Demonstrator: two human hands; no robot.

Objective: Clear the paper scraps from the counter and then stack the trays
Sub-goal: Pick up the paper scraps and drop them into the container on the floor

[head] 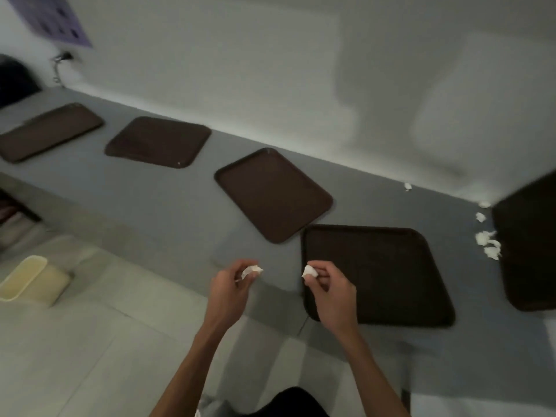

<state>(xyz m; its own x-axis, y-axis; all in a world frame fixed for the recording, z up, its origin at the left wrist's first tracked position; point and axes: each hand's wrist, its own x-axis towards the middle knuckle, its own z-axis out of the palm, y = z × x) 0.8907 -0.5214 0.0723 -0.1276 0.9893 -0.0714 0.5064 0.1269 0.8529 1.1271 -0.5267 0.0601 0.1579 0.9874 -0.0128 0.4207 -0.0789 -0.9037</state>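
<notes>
The person's left hand [231,284] was curled around a white paper scrap [252,270], pinching it above the front edge of the grey worktop [180,206]. The right hand [331,290] pinched a second scrap [309,271] over the near left corner of the closest tray [376,275], which lay flat by the front edge. A pale bin [27,278] stood on the floor to the left. At the worktop's right end lay a side tray [529,251], with loose scraps [487,243] just beside it. One tiny scrap [407,186] lay by the back edge. Farther along lay the middle tray [273,194], the fourth tray [158,141] and the farthest tray [48,132].
</notes>
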